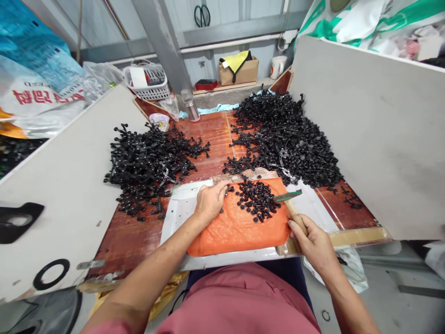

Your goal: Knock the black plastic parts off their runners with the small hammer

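Observation:
My right hand (309,236) is wrapped round the wooden handle of a small hammer-like tool (295,215) with a green-edged metal head, held over the right side of an orange cloth pad (229,232). Small black parts (257,199) lie heaped on the pad, just left of the tool's head. At the pad's upper left, my left hand (210,202) has its fingers pressed together round a small black piece (228,189), partly hidden by the fingertips.
Black branched parts (149,162) are piled at the left, and a larger black pile (288,134) rises at the right. Pale boards (375,130) flank the red-brown table (212,130). Behind stand a metal flask (191,106), a basket (149,88) and a white mug (277,67).

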A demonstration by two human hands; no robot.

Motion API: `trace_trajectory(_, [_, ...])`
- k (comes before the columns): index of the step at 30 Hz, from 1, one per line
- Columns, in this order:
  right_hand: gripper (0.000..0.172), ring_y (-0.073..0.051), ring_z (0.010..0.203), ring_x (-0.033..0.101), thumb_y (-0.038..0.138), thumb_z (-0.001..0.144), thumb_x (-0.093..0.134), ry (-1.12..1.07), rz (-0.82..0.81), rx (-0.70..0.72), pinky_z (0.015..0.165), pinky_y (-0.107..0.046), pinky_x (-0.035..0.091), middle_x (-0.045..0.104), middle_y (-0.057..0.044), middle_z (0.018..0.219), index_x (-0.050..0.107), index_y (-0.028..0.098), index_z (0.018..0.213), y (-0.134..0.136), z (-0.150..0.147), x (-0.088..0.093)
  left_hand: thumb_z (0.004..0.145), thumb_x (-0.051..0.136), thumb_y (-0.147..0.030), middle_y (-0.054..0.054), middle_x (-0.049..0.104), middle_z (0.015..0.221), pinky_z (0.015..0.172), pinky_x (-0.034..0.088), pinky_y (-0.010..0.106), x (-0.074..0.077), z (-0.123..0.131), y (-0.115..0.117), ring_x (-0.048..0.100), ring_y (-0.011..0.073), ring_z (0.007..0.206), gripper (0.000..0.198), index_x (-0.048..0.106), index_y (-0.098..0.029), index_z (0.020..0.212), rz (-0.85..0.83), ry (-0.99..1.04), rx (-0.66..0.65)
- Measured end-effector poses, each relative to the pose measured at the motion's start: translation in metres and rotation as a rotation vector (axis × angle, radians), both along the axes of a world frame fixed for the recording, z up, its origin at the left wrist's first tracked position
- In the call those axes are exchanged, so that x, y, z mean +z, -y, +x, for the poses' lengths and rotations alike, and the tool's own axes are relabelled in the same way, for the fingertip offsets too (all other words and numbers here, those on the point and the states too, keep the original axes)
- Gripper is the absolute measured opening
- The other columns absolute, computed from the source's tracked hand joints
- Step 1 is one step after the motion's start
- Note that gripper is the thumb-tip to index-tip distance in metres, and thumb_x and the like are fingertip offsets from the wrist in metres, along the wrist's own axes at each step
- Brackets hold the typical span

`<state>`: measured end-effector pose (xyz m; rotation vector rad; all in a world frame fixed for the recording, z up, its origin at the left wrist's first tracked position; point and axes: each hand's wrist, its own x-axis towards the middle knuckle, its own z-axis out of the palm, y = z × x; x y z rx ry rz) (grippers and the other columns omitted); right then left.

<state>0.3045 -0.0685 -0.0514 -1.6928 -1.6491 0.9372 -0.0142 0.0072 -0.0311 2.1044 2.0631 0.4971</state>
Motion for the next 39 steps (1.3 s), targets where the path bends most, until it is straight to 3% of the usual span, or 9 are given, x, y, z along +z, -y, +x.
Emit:
trace_trajectory(3, [0.038, -0.019, 0.069, 0.064, 0.054, 0.099, 0.044, 0.087, 0.031, 0.026, 0.065, -0.028, 0.048, 0.07, -0.001, 0.077, 0.066, 0.023, 0.107, -0.002, -0.004, 0.012, 0.103, 0.048, -0.032, 0.001, 0.08, 0.083, 0.088, 0.044, 0.032, 0.0, 0.001, 0.001, 0.071, 0.0198, 0.077, 0.034, 0.071, -0.035, 0.128, 0.004, -0.025, -0.005])
trace_trajectory(5, [0.041, -0.023, 0.09, 0.071, 0.05, 0.101, 0.043, 0.126, 0.087, 0.052, 0.077, -0.031, 0.052, 0.076, -0.006, 0.101, 0.064, 0.024, 0.124, -0.007, -0.01, 0.019, 0.103, 0.048, -0.031, 0.001, 0.08, 0.083, 0.088, 0.043, 0.033, -0.001, 0.0, 0.001, 0.071, 0.02, 0.077, 0.034, 0.071, -0.035, 0.128, 0.006, -0.024, -0.002])
trace_trajectory(7, [0.046, -0.026, 0.112, 0.069, 0.045, 0.102, 0.042, 0.133, 0.146, 0.093, 0.091, -0.035, 0.052, 0.072, -0.009, 0.127, 0.06, 0.024, 0.137, -0.015, -0.021, 0.026, 0.103, 0.048, -0.031, 0.002, 0.08, 0.083, 0.088, 0.043, 0.033, -0.002, 0.0, 0.001, 0.071, 0.0199, 0.077, 0.034, 0.071, -0.034, 0.128, 0.007, -0.022, 0.001])
trace_trajectory(9, [0.05, -0.026, 0.119, 0.067, 0.04, 0.102, 0.042, 0.139, 0.172, 0.151, 0.097, -0.037, 0.053, 0.067, -0.009, 0.138, 0.054, 0.024, 0.148, -0.026, -0.036, 0.034, 0.103, 0.048, -0.031, 0.002, 0.08, 0.084, 0.087, 0.043, 0.033, -0.002, -0.001, 0.0, 0.07, 0.02, 0.076, 0.034, 0.071, -0.034, 0.128, 0.01, -0.024, 0.002])
trace_trajectory(14, [0.053, -0.025, 0.107, 0.072, 0.029, 0.103, 0.042, 0.266, 0.214, 0.325, 0.091, -0.039, 0.057, 0.072, -0.007, 0.129, 0.046, 0.031, 0.155, -0.051, -0.08, 0.05, 0.103, 0.048, -0.03, 0.002, 0.079, 0.081, 0.086, 0.043, 0.034, -0.003, -0.001, 0.001, 0.07, 0.0204, 0.074, 0.034, 0.071, -0.034, 0.128, 0.029, -0.018, 0.001])
trace_trajectory(18, [0.056, -0.025, 0.106, 0.072, 0.025, 0.104, 0.04, 0.376, 0.264, 0.367, 0.089, -0.039, 0.057, 0.071, -0.007, 0.13, 0.039, 0.035, 0.159, -0.06, -0.097, 0.054, 0.103, 0.048, -0.028, 0.002, 0.08, 0.083, 0.087, 0.042, 0.033, -0.003, 0.0, 0.002, 0.071, 0.0193, 0.076, 0.034, 0.071, -0.031, 0.127, 0.049, 0.001, -0.014])
trace_trajectory(34, [0.054, -0.024, 0.08, 0.073, 0.029, 0.104, 0.04, 0.603, 0.292, 0.336, 0.071, -0.035, 0.056, 0.078, -0.008, 0.103, 0.04, 0.033, 0.159, -0.058, -0.101, 0.055, 0.105, 0.042, -0.03, 0.004, 0.08, 0.083, 0.086, 0.04, 0.034, -0.012, 0.001, 0.002, 0.07, 0.0193, 0.073, 0.037, 0.069, -0.03, 0.129, 0.061, -0.032, -0.016])
trace_trajectory(39, [0.056, -0.025, 0.09, 0.073, 0.027, 0.104, 0.039, 0.544, 0.314, 0.318, 0.077, -0.036, 0.056, 0.077, -0.009, 0.108, 0.038, 0.031, 0.16, -0.057, -0.101, 0.054, 0.105, 0.043, -0.029, 0.005, 0.079, 0.082, 0.085, 0.039, 0.034, -0.011, 0.002, 0.003, 0.07, 0.0189, 0.073, 0.037, 0.069, -0.029, 0.13, 0.054, -0.039, 0.0])
